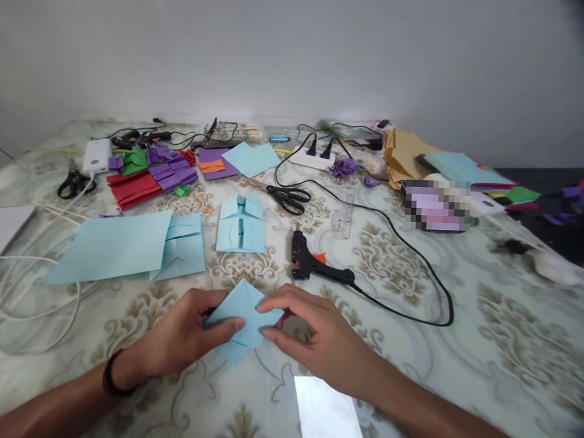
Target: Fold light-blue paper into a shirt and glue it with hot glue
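Observation:
A light-blue folded paper (243, 307), turned with one corner pointing away from me, is held between both hands just over the table. My left hand (187, 330) grips its left side, thumb lying on top and fingers underneath. At the right corner, my right hand (311, 335) pinches the paper between thumb and fingers. Beyond it lies a light-blue folded paper piece (241, 223) with small raised flaps. To the left, a flat light-blue sheet (113, 248) overlaps another creased blue paper (186, 244).
A black glue gun (314, 261) lies ahead to the right, its cord looping rightward. Scissors (290, 198), a clear ruler (344, 214) and a white power strip (313, 157) are farther back. Folded purple paper (173, 173) sits back left. A white rectangle (328, 412) is near my right forearm.

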Motion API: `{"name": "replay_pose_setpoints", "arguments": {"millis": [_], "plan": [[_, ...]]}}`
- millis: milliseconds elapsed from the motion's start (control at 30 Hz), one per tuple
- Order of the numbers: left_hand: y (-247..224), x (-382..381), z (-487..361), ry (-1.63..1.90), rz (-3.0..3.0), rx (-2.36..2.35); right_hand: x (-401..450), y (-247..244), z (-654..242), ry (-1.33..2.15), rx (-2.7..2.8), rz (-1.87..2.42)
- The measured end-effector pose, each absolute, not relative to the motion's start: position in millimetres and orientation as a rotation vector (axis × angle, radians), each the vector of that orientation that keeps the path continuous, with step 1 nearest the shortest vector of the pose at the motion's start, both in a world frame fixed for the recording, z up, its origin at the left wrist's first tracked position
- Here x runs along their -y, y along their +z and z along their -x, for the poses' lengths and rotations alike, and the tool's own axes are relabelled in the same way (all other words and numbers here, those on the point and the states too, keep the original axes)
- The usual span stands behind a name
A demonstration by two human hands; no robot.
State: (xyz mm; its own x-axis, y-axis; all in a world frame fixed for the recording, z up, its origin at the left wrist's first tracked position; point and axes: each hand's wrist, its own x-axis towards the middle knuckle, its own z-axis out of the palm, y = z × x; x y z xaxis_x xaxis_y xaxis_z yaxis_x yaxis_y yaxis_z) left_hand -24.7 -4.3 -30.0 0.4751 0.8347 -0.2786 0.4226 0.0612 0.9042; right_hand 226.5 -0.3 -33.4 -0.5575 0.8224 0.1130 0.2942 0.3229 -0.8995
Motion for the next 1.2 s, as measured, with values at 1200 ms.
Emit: {"name": "replay_pose_setpoints", "arguments": {"millis": [1200], "plan": [[-47,11,23,0.404,-2.52,-1.142,-3,-45,-227,0.827,2.559,0.964]]}}
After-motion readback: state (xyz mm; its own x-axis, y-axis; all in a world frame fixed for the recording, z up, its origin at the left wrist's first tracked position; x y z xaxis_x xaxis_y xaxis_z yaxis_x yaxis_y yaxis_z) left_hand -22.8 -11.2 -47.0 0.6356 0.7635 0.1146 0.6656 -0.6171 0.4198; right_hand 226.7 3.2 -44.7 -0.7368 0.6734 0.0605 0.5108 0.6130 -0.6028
